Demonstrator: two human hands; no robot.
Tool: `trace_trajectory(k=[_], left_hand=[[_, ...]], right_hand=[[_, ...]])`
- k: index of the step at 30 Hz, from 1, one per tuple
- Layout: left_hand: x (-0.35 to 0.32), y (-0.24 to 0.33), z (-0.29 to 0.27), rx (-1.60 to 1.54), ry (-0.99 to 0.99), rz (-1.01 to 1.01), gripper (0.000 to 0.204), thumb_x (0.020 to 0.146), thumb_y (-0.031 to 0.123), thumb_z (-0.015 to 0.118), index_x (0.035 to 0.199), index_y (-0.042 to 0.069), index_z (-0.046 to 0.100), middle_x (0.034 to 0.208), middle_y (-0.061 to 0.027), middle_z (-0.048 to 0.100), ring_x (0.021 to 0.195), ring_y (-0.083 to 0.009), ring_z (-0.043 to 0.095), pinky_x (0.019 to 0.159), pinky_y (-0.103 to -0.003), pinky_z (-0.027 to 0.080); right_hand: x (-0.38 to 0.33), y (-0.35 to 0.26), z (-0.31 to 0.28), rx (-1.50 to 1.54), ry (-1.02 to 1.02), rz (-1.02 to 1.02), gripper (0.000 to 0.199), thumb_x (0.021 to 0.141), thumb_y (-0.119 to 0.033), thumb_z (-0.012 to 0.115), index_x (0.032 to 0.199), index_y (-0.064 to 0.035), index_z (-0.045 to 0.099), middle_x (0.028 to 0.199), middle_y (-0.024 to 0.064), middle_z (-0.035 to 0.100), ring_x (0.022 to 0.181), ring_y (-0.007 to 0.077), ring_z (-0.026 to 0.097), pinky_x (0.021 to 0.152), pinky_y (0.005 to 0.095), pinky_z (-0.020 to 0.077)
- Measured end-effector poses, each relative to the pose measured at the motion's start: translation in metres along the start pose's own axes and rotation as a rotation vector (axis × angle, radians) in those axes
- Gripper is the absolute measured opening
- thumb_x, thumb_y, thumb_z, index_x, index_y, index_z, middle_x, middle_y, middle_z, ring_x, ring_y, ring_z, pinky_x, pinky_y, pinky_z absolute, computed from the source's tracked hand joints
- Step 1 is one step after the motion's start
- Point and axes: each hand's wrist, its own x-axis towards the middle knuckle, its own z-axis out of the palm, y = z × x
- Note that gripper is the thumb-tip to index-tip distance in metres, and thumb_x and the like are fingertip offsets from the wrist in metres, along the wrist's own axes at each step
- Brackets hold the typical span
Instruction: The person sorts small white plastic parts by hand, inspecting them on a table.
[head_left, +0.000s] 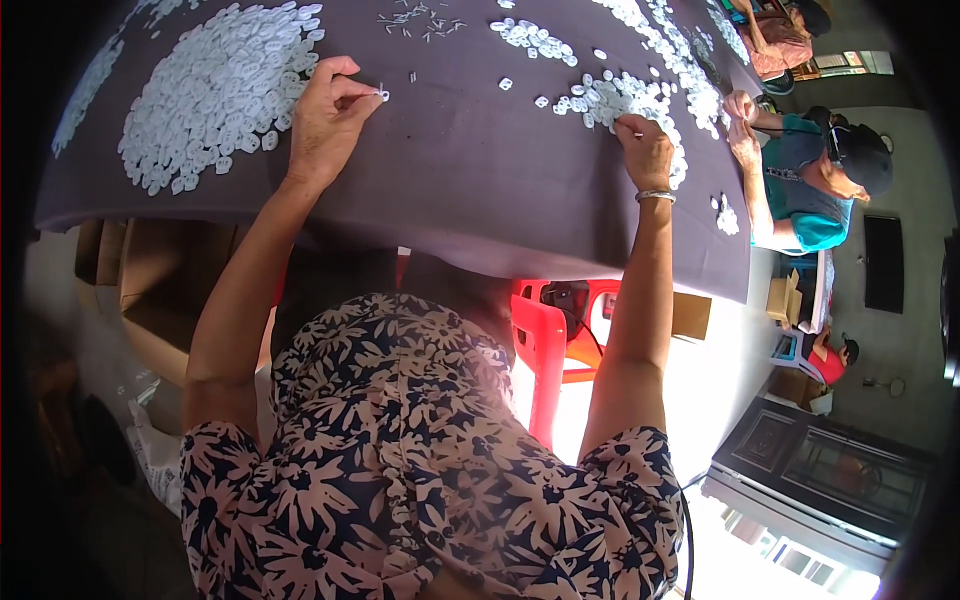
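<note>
My left hand (325, 120) is raised over the dark table cover (470, 180), its fingertips pinched on a small white plastic piece (382, 94). A big heap of the same white pieces (215, 90) lies just left of that hand. My right hand (645, 150), with a silver bangle on the wrist, rests fingers-down in a smaller heap of white pieces (620, 100) on the right. Whether it grips one is hidden by the fingers.
Small thin metal bits (420, 20) are scattered at the table's far middle. Another person in a teal shirt (805, 180) works at the table's right side. A red plastic stool (550, 330) stands under the table edge. Cardboard boxes (165, 300) sit lower left.
</note>
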Motion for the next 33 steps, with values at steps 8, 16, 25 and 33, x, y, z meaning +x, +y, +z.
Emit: trace_trajectory(k=[8,16,25,33], left_hand=[[0.001,-0.001,0.000,0.006,-0.006,0.024,0.033,0.078,0.006,0.067,0.107,0.003,0.050,0.079,-0.0022,0.066,0.072,-0.0089,0.059,0.070,-0.023,0.048],[0.001,0.000,0.000,0.013,-0.007,0.012,0.029,0.078,0.007,0.067,0.104,0.003,0.055,0.084,-0.0020,0.065,0.071,-0.0095,0.060,0.069,-0.024,0.049],[0.000,-0.002,0.002,0.058,0.008,0.069,0.029,0.078,0.008,0.068,0.104,0.002,0.055,0.093,-0.0032,0.065,0.072,-0.0111,0.060,0.069,-0.025,0.050],[0.000,-0.005,0.000,0.069,0.016,0.127,0.030,0.079,0.007,0.067,0.105,0.004,0.053,0.079,-0.0033,0.065,0.071,-0.0105,0.060,0.068,-0.024,0.049]], right_hand=[[-0.011,-0.002,-0.006,0.081,-0.033,0.010,0.017,0.076,-0.016,0.070,0.089,-0.0061,0.069,0.079,0.0077,0.068,0.072,0.0177,0.066,0.067,0.0292,0.0498],[-0.021,-0.019,-0.005,0.528,-0.010,0.128,0.011,0.080,-0.009,0.069,0.086,-0.0024,0.062,0.072,-0.0003,0.060,0.062,0.0090,0.054,0.059,0.0232,0.0434],[-0.018,-0.106,-0.008,1.144,-0.262,0.133,0.017,0.084,-0.001,0.061,0.100,-0.0025,0.058,0.087,0.0031,0.063,0.073,0.0091,0.054,0.064,0.0230,0.0428],[-0.014,-0.130,0.005,1.170,-0.329,0.162,0.015,0.084,-0.001,0.061,0.099,-0.0022,0.062,0.091,0.0055,0.066,0.079,0.0105,0.059,0.064,0.0226,0.0430]])
